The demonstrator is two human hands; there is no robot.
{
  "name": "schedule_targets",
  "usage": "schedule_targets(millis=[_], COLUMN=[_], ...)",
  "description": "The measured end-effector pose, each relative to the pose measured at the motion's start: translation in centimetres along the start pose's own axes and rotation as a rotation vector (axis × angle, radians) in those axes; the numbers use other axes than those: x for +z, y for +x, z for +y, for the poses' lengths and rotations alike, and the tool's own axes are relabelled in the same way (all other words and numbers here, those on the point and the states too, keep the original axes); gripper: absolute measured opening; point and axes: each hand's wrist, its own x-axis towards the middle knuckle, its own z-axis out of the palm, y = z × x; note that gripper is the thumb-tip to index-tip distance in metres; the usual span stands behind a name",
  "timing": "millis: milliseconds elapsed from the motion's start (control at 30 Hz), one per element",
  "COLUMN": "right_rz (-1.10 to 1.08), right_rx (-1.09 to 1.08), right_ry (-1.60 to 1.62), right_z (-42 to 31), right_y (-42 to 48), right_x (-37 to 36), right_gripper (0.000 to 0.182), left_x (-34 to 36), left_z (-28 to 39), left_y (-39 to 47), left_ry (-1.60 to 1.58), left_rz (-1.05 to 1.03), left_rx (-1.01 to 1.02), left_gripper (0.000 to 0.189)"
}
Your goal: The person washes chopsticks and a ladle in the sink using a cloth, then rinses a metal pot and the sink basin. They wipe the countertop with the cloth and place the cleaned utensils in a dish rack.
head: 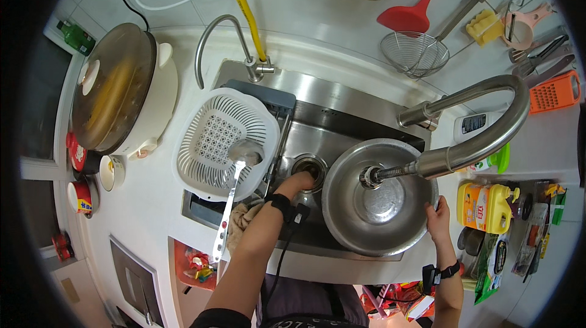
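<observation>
My right hand (438, 220) grips the right rim of a round stainless steel basin (343, 218), its thumb on the wall. The basin is tilted over the right part of the steel sink (304, 129), under a curved pull-down faucet (492, 140). A little shallow water seems to lie on its bottom. To the left of the basin, my left hand (297, 184) reaches down into the sink drain (324, 163). Its fingertips are hidden inside the opening, so what they hold does not show. A brown cloth (240, 225) lies beside my left forearm.
A white plastic colander (183, 158) sits over the sink's left side, with a long-handled metal ladle (232, 209) across it. Left stands a large lidded electric pot (160, 99). A thin gooseneck tap (199, 53) rises behind. Yellow detergent jug (476, 206) stands right.
</observation>
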Motion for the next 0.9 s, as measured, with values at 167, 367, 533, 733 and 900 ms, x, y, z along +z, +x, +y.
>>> schedule_targets(millis=[167,367,533,733,900], right_rz=[0.010,0.000,-0.001,-0.016,-0.038], right_rx=[0.016,0.013,0.010,-0.102,-0.149], right_ry=[-0.018,-0.037,-0.034,-0.083,-0.137], right_z=[-0.4,-0.8,-0.6,-0.4,-2.9], right_y=[-0.1,-0.1,-0.3,0.1,0.3], right_x=[-0.2,-0.2,-0.4,0.0,1.2], right_gripper=[0.008,0.009,0.008,0.008,0.011], left_x=[-1.3,1.4,0.2,-3.0,-2.8], left_z=[-0.7,-3.1,-2.4,1.5,9.2], left_y=[-0.4,1.9,0.1,-6.5,-14.6], left_ry=[-0.181,-0.085,-0.101,-0.213,-0.686], left_rz=[-0.033,0.036,-0.053,0.225,0.528], left_rx=[-0.126,-0.021,-0.121,-0.086,-0.139], left_gripper=[0.035,0.036,0.036,0.032,0.037])
